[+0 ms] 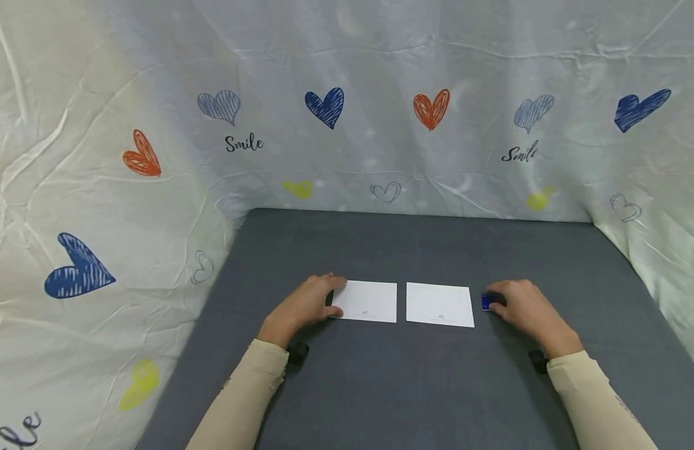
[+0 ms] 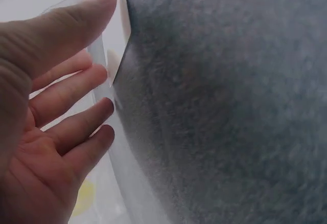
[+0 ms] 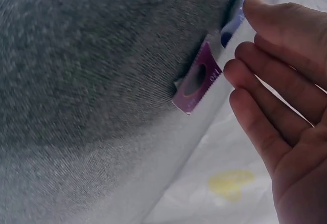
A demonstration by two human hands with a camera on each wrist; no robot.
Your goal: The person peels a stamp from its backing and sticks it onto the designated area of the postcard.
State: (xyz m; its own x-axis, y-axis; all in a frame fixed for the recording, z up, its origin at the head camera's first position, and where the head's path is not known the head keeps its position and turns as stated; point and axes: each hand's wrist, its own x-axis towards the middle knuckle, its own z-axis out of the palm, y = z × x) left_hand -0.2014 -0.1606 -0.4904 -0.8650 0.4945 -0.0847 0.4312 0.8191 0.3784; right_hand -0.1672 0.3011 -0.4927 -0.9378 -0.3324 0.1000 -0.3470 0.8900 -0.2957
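Observation:
Two white cards lie side by side on the dark grey table. My left hand (image 1: pixel 309 303) is at the outer edge of the left card (image 1: pixel 372 301), its thumb and a fingertip over that card's left corners. In the left wrist view the fingers of the left hand (image 2: pixel 61 111) are spread loosely, close to the card's white corner (image 2: pixel 116 35). To the right of the right card (image 1: pixel 439 303), my right hand (image 1: pixel 524 306) reaches around a small blue packet (image 1: pixel 485 302), thumb tip over it. A purple packet (image 3: pixel 208 63) with serrated edges lies beside the blue one, below the fingertips.
The grey cloth-like tabletop (image 1: pixel 381 381) stretches in front of and behind the cards. A white curtain (image 1: pixel 381 144) printed with hearts and words hangs along the far edge and both sides. A dark wrist strap (image 1: pixel 297 354) shows at the left sleeve.

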